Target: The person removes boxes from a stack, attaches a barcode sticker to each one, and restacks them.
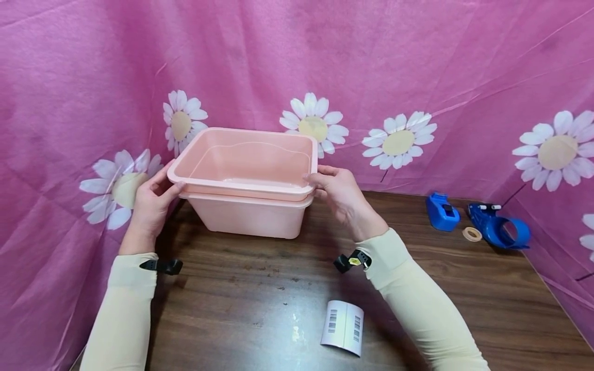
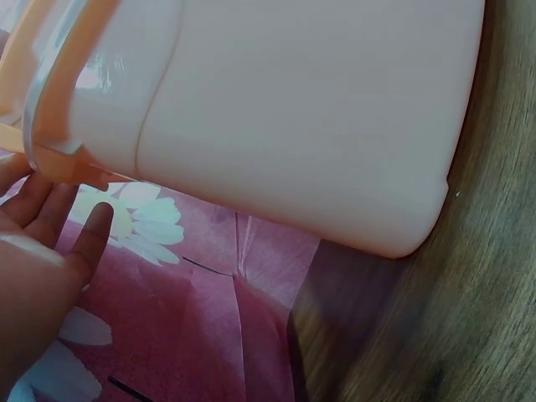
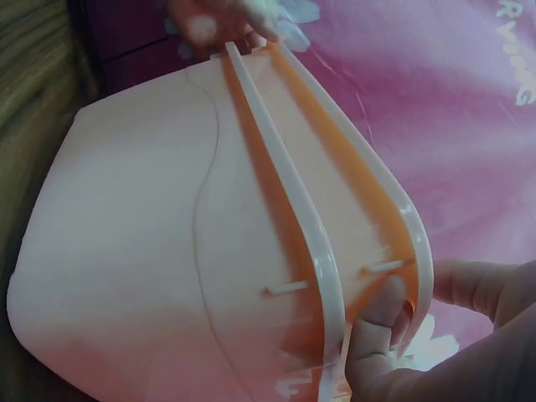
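Note:
Two pale pink plastic bins are nested near the curtain on the table. The upper bin [image 1: 241, 189] sits inside the lower bin [image 1: 255, 217], its rim raised a little above the lower one's. At the left end, my left hand [image 1: 149, 206] grips the upper bin's rim, thumb on the near corner; in the left wrist view some of its fingers [image 2: 97, 226] show beside the rims. My right hand [image 1: 342, 198] pinches the upper bin's right rim. The right wrist view shows a gap between the two rims, with that hand's thumb [image 3: 383, 306] beside the upper rim.
A white label sheet with barcodes [image 1: 342, 327] lies near the front of the brown wooden table [image 1: 223, 309]. Two blue tape dispensers [image 1: 443, 212] and a tan tape roll [image 1: 472, 234] stand at the right. A pink flowered curtain [image 1: 260, 62] encloses the back and sides.

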A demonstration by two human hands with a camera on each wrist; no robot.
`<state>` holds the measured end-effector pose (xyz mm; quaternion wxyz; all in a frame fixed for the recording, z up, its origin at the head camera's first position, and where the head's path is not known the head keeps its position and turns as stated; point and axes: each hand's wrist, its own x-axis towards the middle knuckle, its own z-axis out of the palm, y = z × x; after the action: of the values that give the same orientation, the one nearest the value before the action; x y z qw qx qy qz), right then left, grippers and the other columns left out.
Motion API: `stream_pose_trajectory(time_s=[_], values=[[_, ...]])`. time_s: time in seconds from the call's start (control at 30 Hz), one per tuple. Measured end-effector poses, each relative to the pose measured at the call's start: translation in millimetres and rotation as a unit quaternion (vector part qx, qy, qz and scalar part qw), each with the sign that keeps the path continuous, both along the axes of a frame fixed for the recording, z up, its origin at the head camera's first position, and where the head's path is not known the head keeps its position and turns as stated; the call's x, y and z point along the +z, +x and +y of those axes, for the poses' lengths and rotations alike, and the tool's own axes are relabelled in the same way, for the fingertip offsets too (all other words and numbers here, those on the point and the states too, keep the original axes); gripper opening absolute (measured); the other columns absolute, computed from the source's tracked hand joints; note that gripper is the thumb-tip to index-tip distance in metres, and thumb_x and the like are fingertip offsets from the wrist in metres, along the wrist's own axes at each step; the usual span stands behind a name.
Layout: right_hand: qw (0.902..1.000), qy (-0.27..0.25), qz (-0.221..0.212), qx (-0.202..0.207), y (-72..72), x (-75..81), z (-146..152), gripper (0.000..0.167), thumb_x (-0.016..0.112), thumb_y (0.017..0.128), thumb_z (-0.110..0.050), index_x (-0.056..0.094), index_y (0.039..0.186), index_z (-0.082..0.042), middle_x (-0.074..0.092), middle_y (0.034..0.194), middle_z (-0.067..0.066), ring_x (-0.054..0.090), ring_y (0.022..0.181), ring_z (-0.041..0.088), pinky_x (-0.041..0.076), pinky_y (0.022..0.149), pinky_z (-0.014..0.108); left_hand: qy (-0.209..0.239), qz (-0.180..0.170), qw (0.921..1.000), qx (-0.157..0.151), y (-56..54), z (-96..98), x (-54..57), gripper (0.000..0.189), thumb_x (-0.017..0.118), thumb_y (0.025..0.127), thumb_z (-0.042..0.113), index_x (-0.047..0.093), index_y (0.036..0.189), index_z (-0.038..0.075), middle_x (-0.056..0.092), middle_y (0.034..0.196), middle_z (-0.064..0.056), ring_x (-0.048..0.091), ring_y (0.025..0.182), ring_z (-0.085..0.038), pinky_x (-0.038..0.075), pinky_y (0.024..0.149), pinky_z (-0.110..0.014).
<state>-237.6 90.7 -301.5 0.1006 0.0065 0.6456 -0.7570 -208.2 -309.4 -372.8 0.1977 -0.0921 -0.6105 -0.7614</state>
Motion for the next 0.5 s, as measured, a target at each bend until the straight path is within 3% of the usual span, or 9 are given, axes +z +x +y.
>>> stream_pose_trajectory(time_s=[0.23, 0.5], values=[[0.9962, 0.08, 0.027, 0.021, -0.1, 2.1, 1.7, 0.055, 0.074, 0.102, -0.009, 0.061, 0.155, 0.002, 0.07, 0.108, 0.003, 0.071, 0.079, 0.01, 0.066, 0.073, 0.022, 0.001, 0.001, 1.0, 0.008, 0.2, 0.6, 0.7, 0.066, 0.067, 0.103, -0.012, 0.043, 0.164, -0.012, 0.075, 0.14, 0.012, 0.069, 0.129, -0.001, 0.056, 0.107, -0.012], [0.9986, 0.03, 0.017, 0.041, 1.3, 6.7, 1.6, 0.051, 0.07, 0.104, -0.008, 0.057, 0.151, 0.009, 0.069, 0.112, 0.007, 0.07, 0.082, 0.009, 0.066, 0.077, 0.023, -0.001, -0.003, 0.9999, 0.016, 0.8, 1.1, 2.7, 0.067, 0.067, 0.103, -0.01, 0.042, 0.166, -0.01, 0.073, 0.146, 0.009, 0.067, 0.131, 0.0, 0.055, 0.11, -0.012]])
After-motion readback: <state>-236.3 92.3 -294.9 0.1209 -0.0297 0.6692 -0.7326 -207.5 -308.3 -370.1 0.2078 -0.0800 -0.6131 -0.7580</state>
